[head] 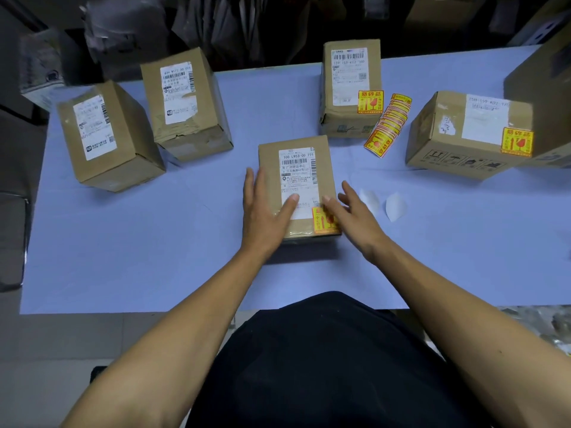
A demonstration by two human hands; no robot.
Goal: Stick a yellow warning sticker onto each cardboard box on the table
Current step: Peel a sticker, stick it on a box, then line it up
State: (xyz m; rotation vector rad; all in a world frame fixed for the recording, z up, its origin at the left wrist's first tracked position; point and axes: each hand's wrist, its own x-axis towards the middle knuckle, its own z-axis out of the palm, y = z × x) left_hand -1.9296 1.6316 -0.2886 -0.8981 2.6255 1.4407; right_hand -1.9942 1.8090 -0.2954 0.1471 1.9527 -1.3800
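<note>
A small cardboard box [272, 162] lies in front of me on the blue table [185, 257]. A yellow warning sticker [321, 222] sits on its near right corner. My left hand [265, 208] rests flat on the box's left side, thumb across the white label. My right hand [349, 208] lies with straight fingers over the sticker. Two boxes at the right [346, 118] [432, 143] each carry a yellow sticker. Two boxes at the left [129, 134] [210, 97] show none. A fanned strip of yellow stickers [386, 125] lies between the right boxes.
Two white backing papers [369, 200] [395, 206] lie curled on the table just right of my right hand. A large cardboard box [543, 97] stands at the far right edge. Dark bags and parcels fill the space behind the table.
</note>
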